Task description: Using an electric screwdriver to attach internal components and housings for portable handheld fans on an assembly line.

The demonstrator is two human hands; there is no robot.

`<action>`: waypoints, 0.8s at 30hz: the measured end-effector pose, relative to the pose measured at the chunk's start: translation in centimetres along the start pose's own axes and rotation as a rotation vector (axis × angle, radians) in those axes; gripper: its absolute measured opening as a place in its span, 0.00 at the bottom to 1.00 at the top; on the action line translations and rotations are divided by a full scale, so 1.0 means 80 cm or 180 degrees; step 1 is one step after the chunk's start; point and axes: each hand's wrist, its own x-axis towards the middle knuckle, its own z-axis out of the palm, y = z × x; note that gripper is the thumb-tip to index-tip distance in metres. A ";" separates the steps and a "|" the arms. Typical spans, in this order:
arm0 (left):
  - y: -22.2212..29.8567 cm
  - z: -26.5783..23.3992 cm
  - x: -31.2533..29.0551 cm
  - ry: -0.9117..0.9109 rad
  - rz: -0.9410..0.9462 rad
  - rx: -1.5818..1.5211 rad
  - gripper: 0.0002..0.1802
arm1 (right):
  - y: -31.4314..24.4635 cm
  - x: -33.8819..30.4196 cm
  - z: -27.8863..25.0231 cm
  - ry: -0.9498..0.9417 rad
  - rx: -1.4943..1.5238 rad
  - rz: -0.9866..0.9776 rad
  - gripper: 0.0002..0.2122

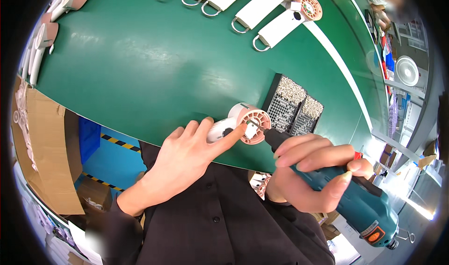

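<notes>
The right hand (304, 190) is gripping the driver (365, 204), probably seating 1 screw; the left hand (184, 150), half-curled, is holding the fan (240, 109); steady alignment is likely mattering next.

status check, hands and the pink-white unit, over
Left hand steadying pink-white unit. Right hand gripping teal screwdriver, bit at unit's head. Screw trays alongside, not blocking.

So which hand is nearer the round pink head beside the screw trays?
Left: the left hand is on the device, a fingertip at the rim of the pink head; the right hand is farther off to its right, gripping a teal power screwdriver.
</notes>
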 end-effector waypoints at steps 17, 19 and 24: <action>-0.012 0.016 -0.001 0.0298 0.0318 0.0328 0.34 | 0.030 -0.012 0.012 -0.0458 -0.0468 0.0608 0.09; -0.012 0.014 -0.001 0.0334 0.0351 0.0363 0.35 | 0.029 -0.011 0.016 -0.0417 -0.0430 0.0622 0.10; -0.008 0.007 0.000 0.0201 0.0217 0.0335 0.36 | 0.023 -0.009 0.017 -0.0473 -0.0351 0.0740 0.10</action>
